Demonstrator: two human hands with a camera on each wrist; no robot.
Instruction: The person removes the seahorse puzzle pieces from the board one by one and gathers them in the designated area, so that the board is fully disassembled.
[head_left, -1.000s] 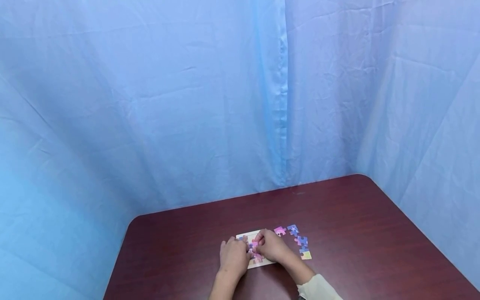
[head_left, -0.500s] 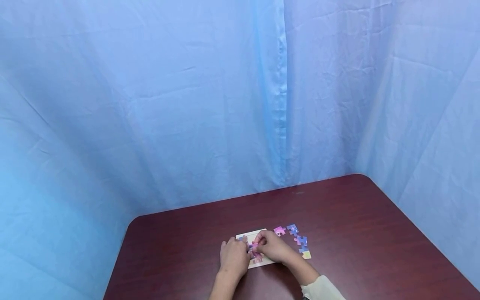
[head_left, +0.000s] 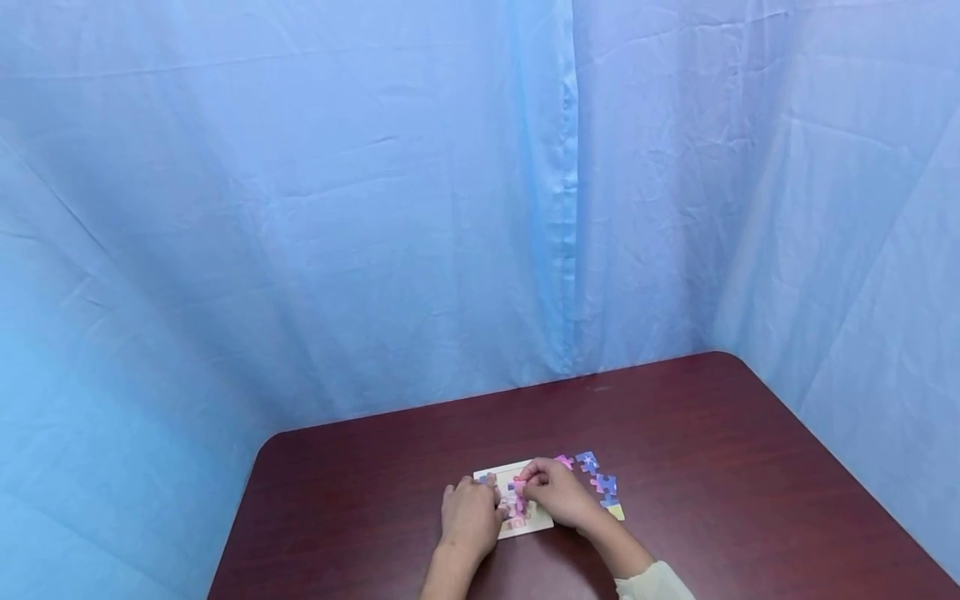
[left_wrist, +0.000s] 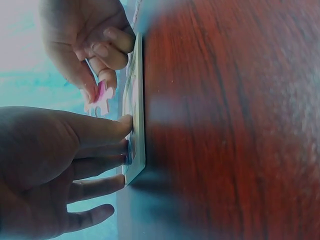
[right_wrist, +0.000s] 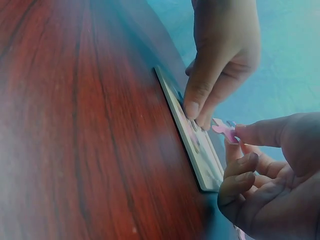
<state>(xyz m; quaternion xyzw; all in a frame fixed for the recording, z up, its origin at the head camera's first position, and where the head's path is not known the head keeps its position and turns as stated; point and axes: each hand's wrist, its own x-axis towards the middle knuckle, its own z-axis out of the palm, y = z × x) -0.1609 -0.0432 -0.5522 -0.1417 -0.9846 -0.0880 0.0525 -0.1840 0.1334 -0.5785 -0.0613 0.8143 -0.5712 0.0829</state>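
Note:
A pink jigsaw puzzle piece is pinched between the thumb and index finger of my right hand. In both wrist views it is held up above the puzzle board. My left hand rests its fingertips on the left part of this board, the fingers fairly straight. The board is a thin tray with a pale frame and lies flat on the table. Pink and blue pieces sit inside it, partly hidden by both hands.
Right of the board, several loose pieces lie on the table, among them a blue piece with a star and a yellow-and-blue piece. A pink piece is partly behind my right hand. Blue curtains surround the dark red table.
My right hand has shifted slightly right with the pink puzzle piece, now overlapping the loose pink piece. My left hand has stayed on the board.

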